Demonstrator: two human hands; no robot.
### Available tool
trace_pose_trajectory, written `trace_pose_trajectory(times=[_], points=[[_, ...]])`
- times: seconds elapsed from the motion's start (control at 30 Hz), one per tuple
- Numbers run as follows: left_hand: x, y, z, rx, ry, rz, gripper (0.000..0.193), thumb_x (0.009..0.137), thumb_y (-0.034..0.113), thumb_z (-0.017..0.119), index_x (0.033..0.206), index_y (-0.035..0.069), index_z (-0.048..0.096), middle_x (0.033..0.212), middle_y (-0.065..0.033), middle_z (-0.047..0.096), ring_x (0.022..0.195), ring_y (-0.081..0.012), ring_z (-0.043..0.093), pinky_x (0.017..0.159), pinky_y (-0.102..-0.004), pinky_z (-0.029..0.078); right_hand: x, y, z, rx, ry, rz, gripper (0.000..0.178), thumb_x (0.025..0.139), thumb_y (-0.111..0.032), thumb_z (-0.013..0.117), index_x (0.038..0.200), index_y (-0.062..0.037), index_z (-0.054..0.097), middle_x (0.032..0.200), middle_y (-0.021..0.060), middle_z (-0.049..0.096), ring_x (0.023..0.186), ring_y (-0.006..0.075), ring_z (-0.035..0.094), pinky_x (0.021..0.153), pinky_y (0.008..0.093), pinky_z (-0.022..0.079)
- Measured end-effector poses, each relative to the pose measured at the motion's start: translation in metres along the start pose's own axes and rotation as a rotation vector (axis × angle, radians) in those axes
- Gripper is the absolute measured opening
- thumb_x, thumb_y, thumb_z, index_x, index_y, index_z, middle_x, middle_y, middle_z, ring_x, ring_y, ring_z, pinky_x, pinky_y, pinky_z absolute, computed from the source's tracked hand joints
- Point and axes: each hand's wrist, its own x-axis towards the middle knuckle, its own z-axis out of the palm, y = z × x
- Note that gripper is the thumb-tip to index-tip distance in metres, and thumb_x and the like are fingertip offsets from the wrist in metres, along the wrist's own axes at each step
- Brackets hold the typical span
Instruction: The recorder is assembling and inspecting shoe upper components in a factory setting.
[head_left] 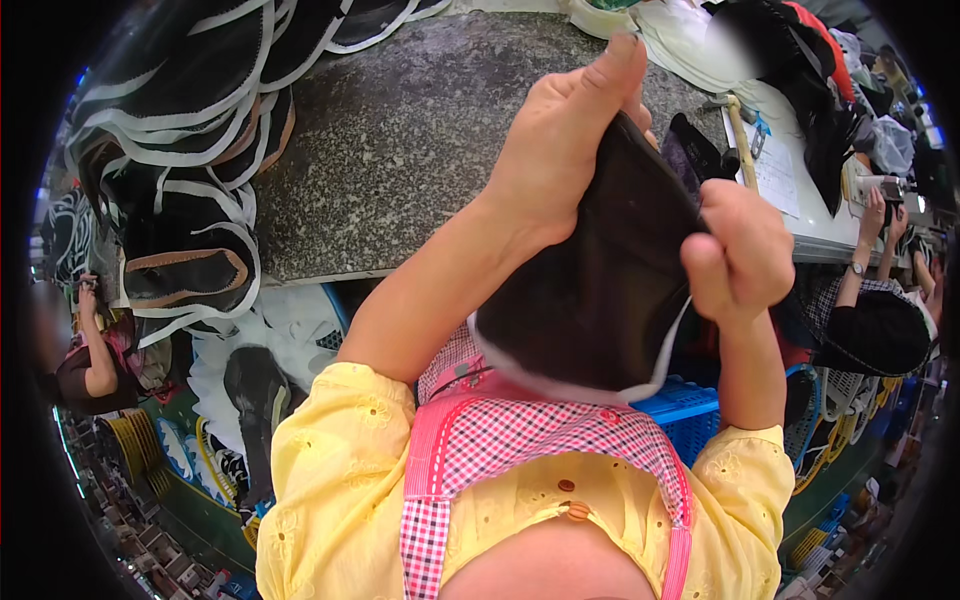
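A black shoe upper [610, 270] with a whitish lower edge hangs between my two hands, in front of my chest. My left hand [565, 145] is closed on its top edge, the thumb pointing up and away from me. Lower and to the right, my right hand [745, 250] grips the right side of the same piece, fingers curled in. Part of the far side of the upper is hidden by my hands. Behind it, a small dark piece [695, 145] lies on the table.
A speckled grey tabletop [390, 130] lies ahead. Black pieces with white edging [190, 90] are piled at its left. At the right are a hammer [742, 140], a paper sheet [775, 185] and black pieces [780, 50]. A blue basket [685, 415] stands below. Other people work at both sides.
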Motion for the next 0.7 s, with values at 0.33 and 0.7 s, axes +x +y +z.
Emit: trace_pose_trajectory(times=[0.33,0.7], points=[[0.049,-0.001,-0.075,0.939,-0.126,0.403,0.071,0.081,0.064,0.036,0.12,0.005,0.044,0.107,-0.012,0.056,0.098,-0.0168,0.052,0.082,-0.0293,0.04,0.017,0.031,-0.022,-0.225,0.326,0.507,0.033,0.084,-0.02,0.059,0.061,-0.0023,0.043,0.053,-0.0046,0.027,0.051,0.0041,0.026,0.043,0.0215,0.022],[-0.002,-0.056,-0.077,-0.126,0.121,-0.132,0.091,0.071,-0.007,0.059,0.137,0.005,-0.003,0.12,-0.018,0.042,0.102,-0.023,0.051,0.084,-0.0345,0.045,0.0,0.051,-0.052,-0.047,0.454,0.697,0.02,0.085,-0.018,0.058,0.074,-0.001,0.058,0.065,-0.0068,0.049,0.059,0.0002,0.039,0.052,0.0151,0.031]])
